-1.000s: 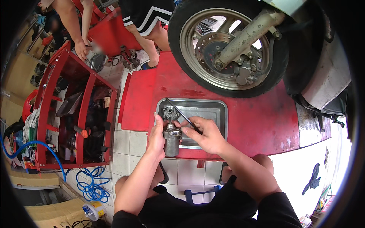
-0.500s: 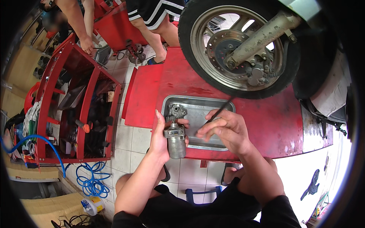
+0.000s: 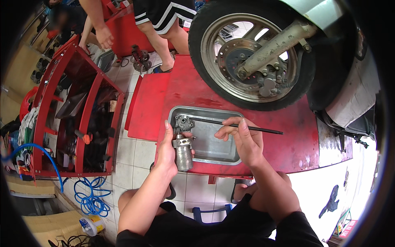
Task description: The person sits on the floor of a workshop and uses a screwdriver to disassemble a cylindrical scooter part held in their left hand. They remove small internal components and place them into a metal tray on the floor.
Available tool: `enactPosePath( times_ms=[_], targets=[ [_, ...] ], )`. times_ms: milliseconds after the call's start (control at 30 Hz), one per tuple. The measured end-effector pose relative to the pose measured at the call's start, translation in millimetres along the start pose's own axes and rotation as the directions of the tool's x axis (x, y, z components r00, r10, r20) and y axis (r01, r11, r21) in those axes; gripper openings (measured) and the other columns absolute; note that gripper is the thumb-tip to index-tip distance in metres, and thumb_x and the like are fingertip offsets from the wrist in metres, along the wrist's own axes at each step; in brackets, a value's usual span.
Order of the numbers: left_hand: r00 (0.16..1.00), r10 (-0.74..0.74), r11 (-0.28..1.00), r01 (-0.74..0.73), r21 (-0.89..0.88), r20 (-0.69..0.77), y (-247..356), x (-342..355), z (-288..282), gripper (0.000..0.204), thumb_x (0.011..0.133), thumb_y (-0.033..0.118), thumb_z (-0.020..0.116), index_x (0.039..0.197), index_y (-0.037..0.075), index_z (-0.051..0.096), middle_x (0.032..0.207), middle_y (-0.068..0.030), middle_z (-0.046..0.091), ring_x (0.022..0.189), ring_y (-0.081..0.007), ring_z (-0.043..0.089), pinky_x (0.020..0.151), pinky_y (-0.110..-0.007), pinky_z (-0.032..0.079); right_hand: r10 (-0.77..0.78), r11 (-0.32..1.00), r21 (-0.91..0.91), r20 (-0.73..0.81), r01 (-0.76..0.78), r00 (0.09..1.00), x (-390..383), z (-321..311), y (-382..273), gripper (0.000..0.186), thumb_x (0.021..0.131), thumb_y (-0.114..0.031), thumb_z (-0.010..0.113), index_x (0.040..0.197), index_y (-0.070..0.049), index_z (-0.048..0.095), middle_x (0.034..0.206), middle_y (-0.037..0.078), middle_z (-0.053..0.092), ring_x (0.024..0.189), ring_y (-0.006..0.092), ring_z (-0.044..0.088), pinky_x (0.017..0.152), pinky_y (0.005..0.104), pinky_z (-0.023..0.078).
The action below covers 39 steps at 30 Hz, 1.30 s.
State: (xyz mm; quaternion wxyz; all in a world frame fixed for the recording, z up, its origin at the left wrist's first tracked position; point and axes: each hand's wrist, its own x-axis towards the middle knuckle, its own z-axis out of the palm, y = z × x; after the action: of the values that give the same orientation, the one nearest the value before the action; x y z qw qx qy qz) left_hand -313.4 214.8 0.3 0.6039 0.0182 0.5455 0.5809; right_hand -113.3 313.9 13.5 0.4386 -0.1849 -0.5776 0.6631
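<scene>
My left hand (image 3: 166, 152) grips a cylindrical metal motor-like part (image 3: 184, 159) with a cast housing (image 3: 184, 122) at its upper end, held over a shallow metal tray (image 3: 205, 161). My right hand (image 3: 250, 146), fingers loosely curled, holds a long thin dark rod (image 3: 267, 131) that lies almost horizontal across the tray, its left end close to the housing; whether it touches cannot be told. The tray rests on a red platform (image 3: 288, 148). My left fingers are partly hidden behind the part.
A motorbike's front wheel (image 3: 201, 70) stands on the platform beyond the tray. A red tool cart (image 3: 51, 90) is at left, coiled blue hose (image 3: 92, 197) on the tiled floor, a blue stool (image 3: 212, 212) below me. A co-worker's hand (image 3: 105, 37) and leg (image 3: 162, 57) are at the top.
The rod has swung from diagonal to nearly horizontal as my right hand shifted and loosened its fingers. My left hand keeps holding the metal part. The co-worker's hand moved up and right.
</scene>
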Motion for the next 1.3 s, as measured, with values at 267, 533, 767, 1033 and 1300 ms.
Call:
enactPosePath(
  times_ms=[267,533,767,1033,1300],
  targets=[
    [0.999,0.028,0.999,-0.028,-0.027,-0.021,7,-8,0,0.076,0.093,0.075,0.036,0.096,0.004,0.064,0.077,-0.0075,0.062,0.057,-0.0212,0.063,0.054,-0.036,0.052,-0.021,0.996,-0.087,0.163,0.036,0.986,-3,8,0,0.04,0.103,-0.018,0.041,0.134,0.005,0.051,0.118,0.023,0.067,0.102,0.0224,0.062,0.087,0.0354,0.047],
    [0.999,0.04,0.999,-0.041,-0.033,-0.036,9,-6,0,0.077,0.092,0.076,0.036,0.095,0.004,0.063,0.076,-0.0085,0.062,0.055,-0.0215,0.062,0.052,-0.035,0.052,0.205,0.92,0.264,0.306,-0.29,0.93,2,5,-10,0.046,0.097,-0.01,0.051,0.141,0.004,0.046,0.134,0.024,0.057,0.112,0.0251,0.06,0.089,0.0368,0.049],
    [1.0,0.016,1.0,-0.016,-0.019,-0.01,4,-1,-4,0.077,0.089,0.08,0.038,0.092,0.007,0.064,0.084,-0.0077,0.063,0.056,-0.0224,0.063,0.055,-0.037,0.053,0.254,0.958,0.139,-0.011,-0.25,0.967,0,4,3,0.034,0.091,0.01,0.061,0.121,0.007,0.044,0.107,0.022,0.068,0.095,0.0256,0.07,0.086,0.0335,0.055],
    [0.996,0.075,0.995,-0.072,0.069,-0.038,-5,2,-1,0.074,0.091,0.077,0.038,0.091,0.007,0.063,0.077,-0.007,0.063,0.056,-0.0216,0.062,0.054,-0.036,0.052,-0.147,0.989,0.018,-0.009,0.147,0.989,-8,15,3,0.031,0.095,0.013,0.053,0.123,0.007,0.042,0.106,0.021,0.068,0.108,0.029,0.068,0.098,0.0393,0.053],
    [0.987,0.139,0.98,-0.125,0.157,-0.078,-8,2,4,0.074,0.092,0.076,0.039,0.092,0.005,0.063,0.076,-0.0074,0.063,0.057,-0.0206,0.062,0.054,-0.034,0.053,-0.223,0.975,0.015,-0.004,0.223,0.975,-7,18,10,0.025,0.094,0.013,0.054,0.116,0.006,0.046,0.104,0.02,0.069,0.103,0.0274,0.069,0.095,0.0404,0.056]
  ],
)
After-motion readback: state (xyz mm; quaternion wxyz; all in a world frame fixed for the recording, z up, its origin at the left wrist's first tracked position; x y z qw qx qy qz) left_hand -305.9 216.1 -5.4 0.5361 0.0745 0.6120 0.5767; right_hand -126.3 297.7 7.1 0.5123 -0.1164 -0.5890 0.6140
